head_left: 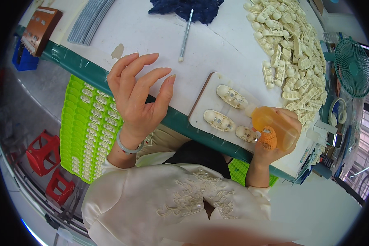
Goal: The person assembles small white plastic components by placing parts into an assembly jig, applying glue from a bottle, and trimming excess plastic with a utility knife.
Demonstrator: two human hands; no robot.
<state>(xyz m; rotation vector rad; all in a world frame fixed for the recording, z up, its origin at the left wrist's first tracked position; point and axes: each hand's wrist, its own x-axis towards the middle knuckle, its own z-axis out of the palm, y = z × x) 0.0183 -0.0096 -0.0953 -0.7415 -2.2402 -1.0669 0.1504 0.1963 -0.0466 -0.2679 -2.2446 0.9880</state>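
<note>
Gripping amber translucent plastic bottle (pixel 281 122) in curled right hand (pixel 271 153), with nozzle (pixel 250 110) toward three cream oval plastic shells (pixel 219 120) on white rectangular board (pixel 206 98) at tabletop's (pixel 229 45) near edge. Holding nothing in spread left hand (pixel 140 91). Probably dispensing onto shells; calling next for steady aim.

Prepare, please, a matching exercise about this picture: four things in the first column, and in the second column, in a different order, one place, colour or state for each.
Things
1. Left hand
2. Bottle
3. Long metal rod
4. Fan

Descriptions
A. Lying with one end over the dark blue cloth
B. Open, holding nothing
C. Green, at the far right of the picture
D. Amber, held in the right hand

Right pairs: 1-B, 2-D, 3-A, 4-C
</note>
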